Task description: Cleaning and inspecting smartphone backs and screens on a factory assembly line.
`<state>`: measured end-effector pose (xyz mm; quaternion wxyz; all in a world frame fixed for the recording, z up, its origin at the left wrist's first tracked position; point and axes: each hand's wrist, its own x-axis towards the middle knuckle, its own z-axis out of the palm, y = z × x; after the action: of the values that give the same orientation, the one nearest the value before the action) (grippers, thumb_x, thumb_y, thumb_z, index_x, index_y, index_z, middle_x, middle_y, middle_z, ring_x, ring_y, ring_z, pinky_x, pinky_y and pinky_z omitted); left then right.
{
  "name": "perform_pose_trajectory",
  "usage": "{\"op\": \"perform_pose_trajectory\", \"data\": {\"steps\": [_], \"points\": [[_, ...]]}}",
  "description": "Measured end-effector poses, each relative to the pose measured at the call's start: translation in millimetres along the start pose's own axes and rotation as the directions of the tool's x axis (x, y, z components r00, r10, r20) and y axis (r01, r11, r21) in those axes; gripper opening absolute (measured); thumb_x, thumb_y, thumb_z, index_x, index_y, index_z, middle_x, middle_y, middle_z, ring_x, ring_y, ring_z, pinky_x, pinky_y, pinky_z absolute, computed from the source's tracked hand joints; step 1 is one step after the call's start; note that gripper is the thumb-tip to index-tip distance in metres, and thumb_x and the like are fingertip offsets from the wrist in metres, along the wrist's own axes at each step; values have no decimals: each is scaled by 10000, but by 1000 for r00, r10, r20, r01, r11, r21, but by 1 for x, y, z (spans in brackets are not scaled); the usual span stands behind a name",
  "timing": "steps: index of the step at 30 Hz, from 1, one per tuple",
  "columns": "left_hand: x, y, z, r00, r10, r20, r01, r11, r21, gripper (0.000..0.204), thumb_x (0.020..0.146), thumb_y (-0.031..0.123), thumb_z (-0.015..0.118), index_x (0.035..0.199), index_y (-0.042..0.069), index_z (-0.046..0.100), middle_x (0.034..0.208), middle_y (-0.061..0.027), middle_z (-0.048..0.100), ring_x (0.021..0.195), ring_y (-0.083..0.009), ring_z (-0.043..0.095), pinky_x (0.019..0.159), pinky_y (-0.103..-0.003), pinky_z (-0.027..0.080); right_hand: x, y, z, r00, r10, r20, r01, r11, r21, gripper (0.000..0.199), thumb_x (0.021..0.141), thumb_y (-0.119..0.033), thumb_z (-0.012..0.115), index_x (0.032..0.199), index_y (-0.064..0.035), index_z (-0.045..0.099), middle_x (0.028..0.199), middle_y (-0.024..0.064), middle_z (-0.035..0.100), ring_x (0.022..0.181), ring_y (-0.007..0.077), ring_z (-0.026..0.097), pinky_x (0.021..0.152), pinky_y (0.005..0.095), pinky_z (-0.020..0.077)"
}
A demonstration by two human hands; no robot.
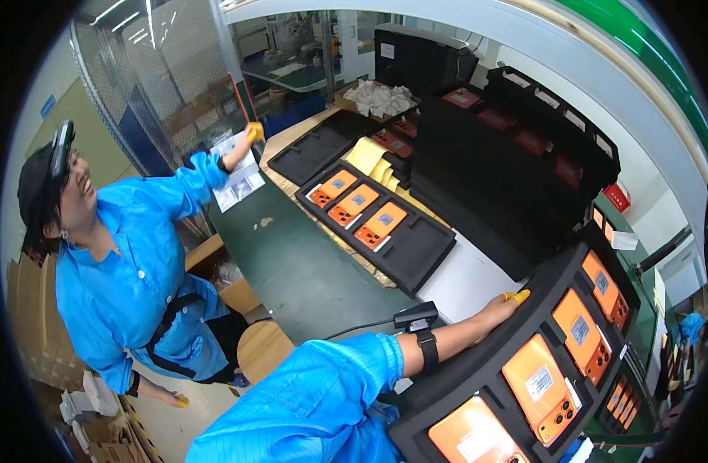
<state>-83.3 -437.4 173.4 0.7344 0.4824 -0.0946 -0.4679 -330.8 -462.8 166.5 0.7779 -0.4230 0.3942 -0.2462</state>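
Head view: I observe the left hand (496,315) gripping the rim of a black tray (485,363), at lower right, with orange phones (533,370) seated in it; I cannot tell the right hand's state.

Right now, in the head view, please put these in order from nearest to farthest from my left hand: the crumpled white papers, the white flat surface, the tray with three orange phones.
1. White flat surface, just left of the left hand.
2. Tray with three orange phones, farther left.
3. Crumpled white papers, at the back.
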Motion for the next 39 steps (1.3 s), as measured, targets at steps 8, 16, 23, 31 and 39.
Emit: {"op": "perform_pose_trajectory", "data": {"steps": [8, 16, 23, 31, 39], "points": [[-81, 46, -27, 988, 98, -119, -103, 994, -33, 444, 914, 255, 400, 1237, -45, 459, 1089, -130, 585, 979, -150, 576, 841, -288, 463, -30, 16, 44, 987, 35, 155, -17, 993, -117, 290, 972, -181, 461, 1194, -16, 549, 1072, 93, 625, 916, 181, 618, 810, 281, 515], [-123, 86, -114, 920, 334, -206, -350, 936, -48, 474, 948, 330, 465, 1225, -53, 492, 1123, -142, 584, 999, -162, 564, 860, -282, 452, -14, 19, 147, 891, 138, 433, -34, 970, -239, 290, 974, -181, 457, 1194, -17, 549, 1067, 93, 626, 914, 181, 617, 811, 280, 513], [-161, 109, -215, 663, 536, -522, -601, 798, 56, 418, 979, 306, 378, 1199, 2, 560, 1098, -106, 619, 986, -140, 564, 830, -254, 436, 32, 28, 272, 748, 244, 617, -22, 939, -344, 290, 976, -181, 453, 1195, -18, 550, 1062, 93, 627, 913, 182, 617, 812, 279, 511], [-165, 83, -309, 414, 394, -820, -660, 751, 28, 394, 973, 271, 421, 1202, -25, 545, 1133, -102, 592, 1018, -164, 547, 878, -263, 423, 106, 50, 423, 604, 368, 707, 8, 884, -468, 289, 977, -181, 449, 1195, -20, 550, 1057, 93, 628, 912, 183, 616, 813, 278, 510], [-119, 30, -361, 194, 280, -940, -795, 607, 17, 331, 979, 291, 417, 1035, 12, 586, 941, -58, 593, 834, -140, 562, 761, -286, 464, 178, 73, 520, 494, 493, 716, 40, 810, -585, 289, 979, -181, 445, 1196, -21, 550, 1051, 93, 629, 911, 184, 615, 814, 277, 508]]}}
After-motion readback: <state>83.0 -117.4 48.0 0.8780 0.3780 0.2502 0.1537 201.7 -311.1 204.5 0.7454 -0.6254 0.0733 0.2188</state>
